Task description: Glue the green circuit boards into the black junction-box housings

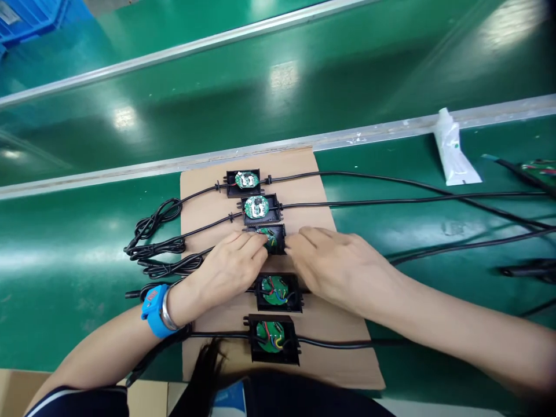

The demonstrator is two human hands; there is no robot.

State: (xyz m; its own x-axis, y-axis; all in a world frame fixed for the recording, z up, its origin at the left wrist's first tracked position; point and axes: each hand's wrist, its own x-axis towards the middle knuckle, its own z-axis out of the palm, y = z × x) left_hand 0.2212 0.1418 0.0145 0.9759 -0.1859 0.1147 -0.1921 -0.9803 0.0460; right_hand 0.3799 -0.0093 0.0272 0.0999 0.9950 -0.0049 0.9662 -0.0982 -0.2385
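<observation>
Far left on my head view: blue crate [26, 23] in the top corner. Green desk [78, 237] ran across below. Next came coiled black cables [160, 249], bundled on the desk and overlapping the left edge of a cardboard sheet [299, 162].

Left wrist wore a blue strap [157, 307] and a metal bangle [166, 311]. Left hand [237, 260] was partly closed, fingers bent together, tips down at the left side of the middle box [278, 231] and its green board [268, 233]. Couldn't tell from my end whether it was pinching the board or only pressing.

Middle box was third in a column of five open black boxes on the cardboard. Far two boxes [262, 209] had boards with pale parts face up. Near two boxes [273, 341] showed boards with red, blue and yellow wires.

Right hand [324, 255] was half curled, palm down, at the right edge of the middle box. Fingertips were hidden, so I couldn't confirm a hold.

Further right, black cables [391, 201] trailed over the desk. Beyond: white tube [455, 150] near the metal rail, then a loose green board [541, 168] at the frame edge.
</observation>
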